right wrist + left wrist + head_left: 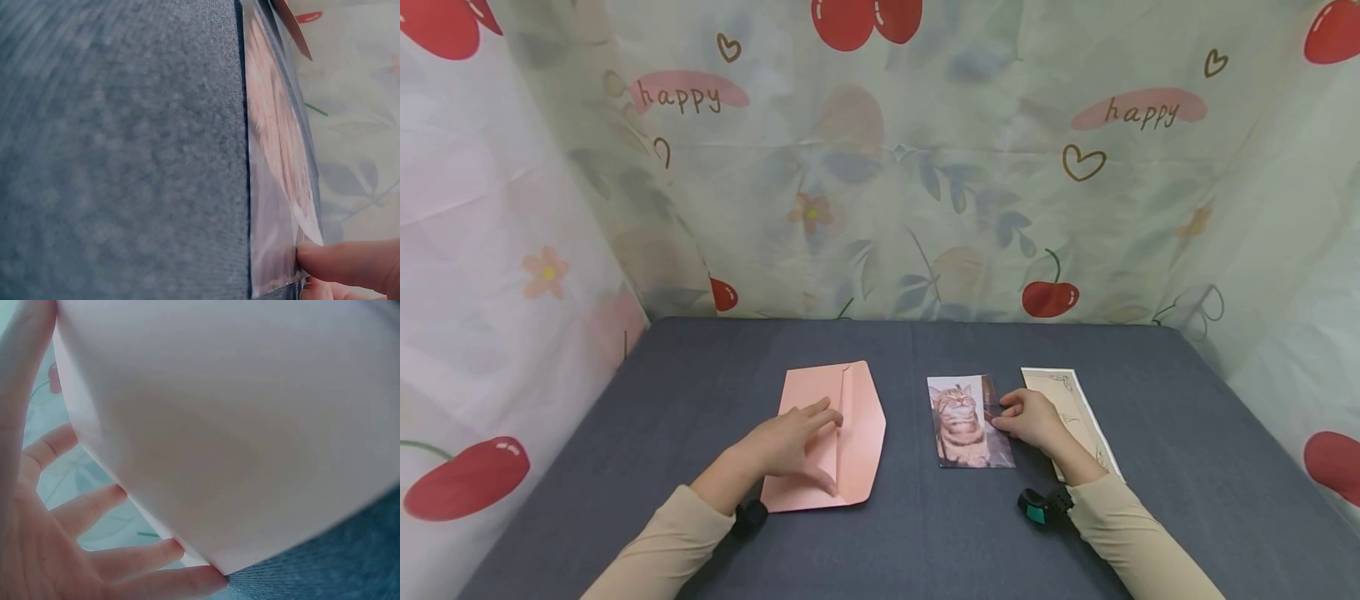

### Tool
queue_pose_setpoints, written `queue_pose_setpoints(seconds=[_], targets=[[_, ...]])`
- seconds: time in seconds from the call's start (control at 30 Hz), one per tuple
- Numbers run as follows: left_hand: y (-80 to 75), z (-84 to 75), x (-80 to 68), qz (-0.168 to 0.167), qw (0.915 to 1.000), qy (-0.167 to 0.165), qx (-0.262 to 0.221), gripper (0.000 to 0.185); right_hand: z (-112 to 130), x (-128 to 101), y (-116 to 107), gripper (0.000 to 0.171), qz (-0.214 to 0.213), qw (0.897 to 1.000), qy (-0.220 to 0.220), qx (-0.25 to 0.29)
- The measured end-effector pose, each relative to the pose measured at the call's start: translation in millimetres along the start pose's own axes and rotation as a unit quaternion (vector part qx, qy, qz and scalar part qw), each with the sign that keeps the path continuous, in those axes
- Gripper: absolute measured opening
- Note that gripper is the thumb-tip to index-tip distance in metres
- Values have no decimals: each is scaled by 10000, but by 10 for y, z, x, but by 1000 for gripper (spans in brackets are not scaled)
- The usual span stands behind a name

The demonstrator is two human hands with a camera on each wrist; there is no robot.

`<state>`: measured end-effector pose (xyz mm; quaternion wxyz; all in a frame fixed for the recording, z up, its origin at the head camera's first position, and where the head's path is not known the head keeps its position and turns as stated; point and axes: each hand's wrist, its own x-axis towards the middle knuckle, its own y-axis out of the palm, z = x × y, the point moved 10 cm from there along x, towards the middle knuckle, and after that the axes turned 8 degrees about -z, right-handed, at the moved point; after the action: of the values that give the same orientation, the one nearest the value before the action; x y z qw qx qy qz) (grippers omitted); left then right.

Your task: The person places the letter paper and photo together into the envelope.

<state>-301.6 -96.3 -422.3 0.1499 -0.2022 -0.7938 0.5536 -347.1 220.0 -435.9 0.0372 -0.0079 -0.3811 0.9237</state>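
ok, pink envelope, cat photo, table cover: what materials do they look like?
Pink envelope: matte paper, going by its crisp folds and lack of shine. Cat photo: glossy print, possibly in a clear sleeve; the right wrist view shows a sheen at its edge, so the sleeve is uncertain. Table cover: grey woven or felt-like fabric, with a fuzzy ribbed texture up close.

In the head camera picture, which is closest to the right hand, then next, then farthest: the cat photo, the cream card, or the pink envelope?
1. Glossy cat photo: touched at its right edge by the right hand.
2. Cream decorated paper card: just right, partly under the wrist.
3. Pink paper envelope: farthest, far left, under the left hand.
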Motion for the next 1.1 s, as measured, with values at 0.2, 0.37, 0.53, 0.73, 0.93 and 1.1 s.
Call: queue_pose_setpoints(seconds=[0.2,0.37,0.53,0.73,0.93,1.1], targets=[[-8,-5,5,-25,10000,12,7,81,-9,20,2,34,39,9998,67,208],[-4,-2,10,-39,10000,31,31,81,-16,25,-1,31,74,9994,102,319],[-6,6,15,-35,10000,22,78,81,8,10,-1,28,143,9983,172,536],[-7,9,17,-37,10000,11,60,81,15,4,23,29,300,9956,274,843],[-4,-4,3,-42,10000,62,4,82,25,2,15,27,265,9956,287,858],[-2,-4,2,-40,10000,67,9,83,77,-8,-14,28,266,9950,215,936]])
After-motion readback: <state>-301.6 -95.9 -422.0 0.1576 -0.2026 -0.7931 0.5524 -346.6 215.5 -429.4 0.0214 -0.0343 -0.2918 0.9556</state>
